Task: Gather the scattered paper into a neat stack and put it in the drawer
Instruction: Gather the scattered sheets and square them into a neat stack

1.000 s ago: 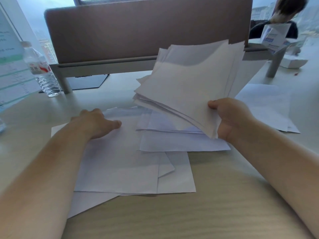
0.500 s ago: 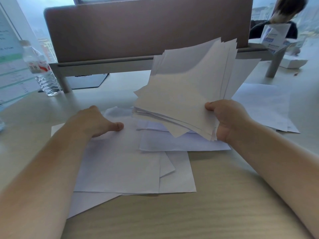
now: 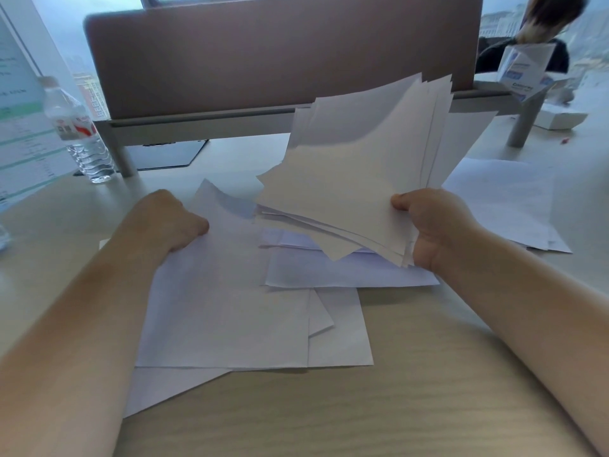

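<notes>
Nearest the viewer, loose white sheets (image 3: pixel 230 308) lie overlapped and askew on a pale wooden desk (image 3: pixel 395 407). The left hand (image 3: pixel 168 219) rests on the far left part of this pile, fingers curled down onto the top sheet; whether it pinches that sheet or only presses it cannot be told.

To the right, the right hand (image 3: pixel 431 232) pinches a fanned bundle of paper (image 3: pixel 356 179) at its near right corner, thumb on top, fingers hidden beneath. The bundle tilts up and away from the hand, above the desk, its edges uneven and splayed.

The likely risk is that the bundle, held by one corner, sags or sheds sheets, because the pages are not squared and most of their weight hangs beyond the pinch. Dragging the lower sheet could also scatter the pile.

Farther right, more sheets (image 3: pixel 504 202) lie flat, well apart from both hands. Beyond stand a water bottle (image 3: pixel 79 130) and a brown divider panel (image 3: pixel 280 57). No drawer is in view.
</notes>
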Action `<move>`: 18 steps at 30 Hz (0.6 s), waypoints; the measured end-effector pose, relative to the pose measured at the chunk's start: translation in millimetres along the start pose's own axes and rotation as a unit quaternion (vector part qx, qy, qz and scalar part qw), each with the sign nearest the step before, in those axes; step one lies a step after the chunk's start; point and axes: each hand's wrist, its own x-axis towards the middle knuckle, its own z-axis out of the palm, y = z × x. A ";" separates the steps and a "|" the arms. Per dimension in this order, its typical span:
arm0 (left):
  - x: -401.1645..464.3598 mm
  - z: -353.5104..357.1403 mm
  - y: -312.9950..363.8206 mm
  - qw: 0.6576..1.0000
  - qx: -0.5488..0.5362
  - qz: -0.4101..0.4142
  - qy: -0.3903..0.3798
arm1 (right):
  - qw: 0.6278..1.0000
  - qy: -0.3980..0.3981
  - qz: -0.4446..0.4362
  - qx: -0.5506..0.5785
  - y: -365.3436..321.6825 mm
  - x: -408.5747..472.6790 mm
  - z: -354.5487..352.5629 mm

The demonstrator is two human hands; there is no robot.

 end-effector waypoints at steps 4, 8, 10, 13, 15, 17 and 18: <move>2.2 -2.8 -6.2 0.997 -0.044 0.034 0.047 | 1.000 -0.005 -0.001 0.003 -1.3 -4.4 1.3; 0.4 -7.0 -8.5 0.987 -0.039 0.053 0.144 | 1.000 -0.007 -0.005 0.002 -1.5 -7.0 2.6; -4.0 -10.4 -6.2 0.978 -0.041 0.046 0.201 | 1.000 -0.011 -0.007 -0.004 -1.8 -8.3 3.1; -12.4 -16.8 0.8 0.954 -0.062 0.032 0.291 | 1.000 -0.021 -0.008 -0.014 -2.3 -11.0 3.0; -15.2 -19.7 4.5 0.933 -0.103 0.033 0.343 | 0.999 -0.027 -0.007 -0.028 -2.5 -13.1 2.8; -15.1 -21.3 7.0 0.910 -0.161 0.042 0.379 | 0.999 -0.031 -0.009 -0.042 -3.0 -16.0 2.5; -14.3 -22.1 7.4 0.899 -0.194 0.053 0.390 | 0.998 -0.035 -0.009 -0.045 -3.4 -17.1 2.4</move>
